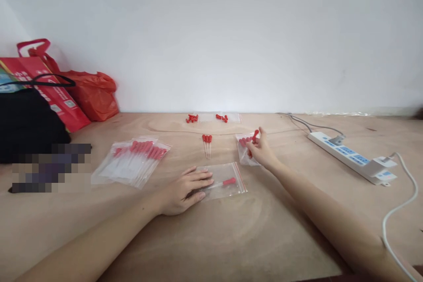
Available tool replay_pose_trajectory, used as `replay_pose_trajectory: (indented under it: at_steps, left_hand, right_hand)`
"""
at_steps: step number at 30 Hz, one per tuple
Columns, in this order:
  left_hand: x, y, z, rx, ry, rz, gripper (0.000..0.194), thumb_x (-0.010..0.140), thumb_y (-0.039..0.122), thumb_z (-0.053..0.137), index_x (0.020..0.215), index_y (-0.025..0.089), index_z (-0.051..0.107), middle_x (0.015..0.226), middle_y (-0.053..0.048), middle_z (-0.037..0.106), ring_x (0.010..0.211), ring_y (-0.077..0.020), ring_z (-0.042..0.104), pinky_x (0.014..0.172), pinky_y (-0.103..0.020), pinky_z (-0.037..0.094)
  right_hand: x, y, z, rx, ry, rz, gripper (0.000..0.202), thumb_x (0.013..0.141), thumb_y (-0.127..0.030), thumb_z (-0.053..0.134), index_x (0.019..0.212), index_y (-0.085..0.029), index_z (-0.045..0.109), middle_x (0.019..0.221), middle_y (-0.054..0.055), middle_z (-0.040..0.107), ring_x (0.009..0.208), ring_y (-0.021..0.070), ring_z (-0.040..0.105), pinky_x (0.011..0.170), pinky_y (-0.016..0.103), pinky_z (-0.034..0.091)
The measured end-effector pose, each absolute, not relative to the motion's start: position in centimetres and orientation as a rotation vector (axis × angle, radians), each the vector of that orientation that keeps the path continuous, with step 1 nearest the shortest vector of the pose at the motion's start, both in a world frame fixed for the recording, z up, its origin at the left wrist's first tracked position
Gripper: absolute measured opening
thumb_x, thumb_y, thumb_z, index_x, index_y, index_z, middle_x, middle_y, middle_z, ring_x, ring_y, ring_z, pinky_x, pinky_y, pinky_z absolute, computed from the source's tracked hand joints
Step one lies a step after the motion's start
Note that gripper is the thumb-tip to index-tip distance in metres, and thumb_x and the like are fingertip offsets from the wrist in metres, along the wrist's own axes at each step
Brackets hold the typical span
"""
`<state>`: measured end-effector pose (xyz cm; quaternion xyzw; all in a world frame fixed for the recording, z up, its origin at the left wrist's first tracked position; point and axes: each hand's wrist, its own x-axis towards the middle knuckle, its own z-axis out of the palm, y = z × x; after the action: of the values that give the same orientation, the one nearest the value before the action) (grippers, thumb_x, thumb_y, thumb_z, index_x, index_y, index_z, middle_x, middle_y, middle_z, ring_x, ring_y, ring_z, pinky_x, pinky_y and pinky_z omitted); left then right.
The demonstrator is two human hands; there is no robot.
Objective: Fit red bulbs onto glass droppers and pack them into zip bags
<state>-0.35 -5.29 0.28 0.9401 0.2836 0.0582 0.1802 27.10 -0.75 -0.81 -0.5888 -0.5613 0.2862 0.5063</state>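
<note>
My left hand (188,187) lies flat, fingers spread, on a clear zip bag (236,189) near the middle of the table. Inside that bag is a dropper with a red bulb (229,181); part of its tube is under my fingers. My right hand (261,150) pinches a red dropper bulb (255,135) over another small zip bag (249,158), which holds several red bulbs. Whether a tube is attached to the pinched bulb I cannot tell. Between the hands and the wall, 3 droppers (207,146) lie side by side, bulbs pointing away from me.
Bagged droppers (139,163) lie in an overlapping pile on the left. By the wall are loose red bulbs (191,118) and a clear bag (234,117). A white power strip (350,156) with cables stands right. Red bags (92,94) and a black bag (29,123) fill the left.
</note>
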Motion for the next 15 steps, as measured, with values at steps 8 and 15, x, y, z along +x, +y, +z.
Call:
replay_pose_trajectory:
  at_steps: [8, 15]
  left_hand:
    - [-0.3, -5.3, 0.7, 2.658, 0.817, 0.162, 0.040, 0.088, 0.030, 0.038, 0.127, 0.029, 0.037, 0.134, 0.000, 0.037, 0.125, -0.0187, 0.031, 0.106, -0.045, 0.015]
    - [-0.4, -5.4, 0.4, 2.646, 0.801, 0.197, 0.048, 0.087, 0.031, 0.039, 0.133, 0.030, 0.025, 0.138, 0.001, 0.031, 0.127, -0.0188, 0.026, 0.106, -0.044, 0.015]
  right_hand:
    - [26.2, -4.7, -2.9, -1.137, -0.958, 1.008, 0.061, 0.063, -0.038, 0.062, 0.109, -0.024, 0.024, 0.059, -0.009, 0.051, 0.052, 0.0119, 0.057, 0.054, 0.028, 0.051]
    - [25.2, -5.8, -3.1, -1.075, -1.159, 1.117, 0.037, 0.068, -0.049, 0.056, 0.088, -0.022, 0.042, 0.066, -0.003, 0.058, 0.056, 0.0108, 0.056, 0.058, 0.028, 0.047]
